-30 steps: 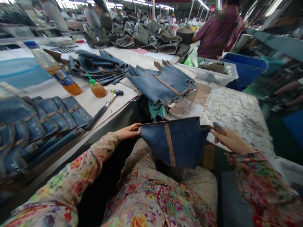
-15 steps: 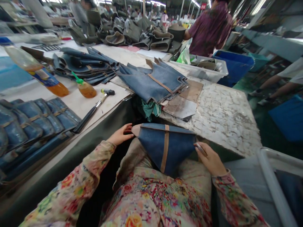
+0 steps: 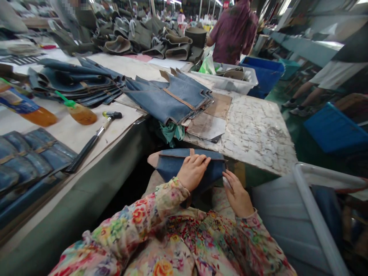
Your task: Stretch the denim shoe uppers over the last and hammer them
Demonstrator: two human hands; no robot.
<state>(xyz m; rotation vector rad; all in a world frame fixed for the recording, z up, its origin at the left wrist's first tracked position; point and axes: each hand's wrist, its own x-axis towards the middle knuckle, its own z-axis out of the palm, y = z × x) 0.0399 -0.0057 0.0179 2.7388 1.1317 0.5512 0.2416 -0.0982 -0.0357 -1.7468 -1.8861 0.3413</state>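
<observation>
Curving over the folded edge of a blue panel [image 3: 169,168] above the lap, the left hand [image 3: 193,172] keeps its fingers close together; its thumb is hidden, so its grip cannot be told. Partly curled fingers of the right hand [image 3: 236,193] touch the panel's right end, whether pinching is unclear. Near right stands a grey bin [image 3: 280,214]. Farther, at left, lie a hammer [image 3: 92,142], a green-tipped bottle [image 3: 83,115] and a larger bottle [image 3: 43,116], its blue label [image 3: 21,102] too blurred to read. Beyond are stacked panels [image 3: 175,92]; far off, a red sign [image 3: 225,4] is illegible.
</observation>
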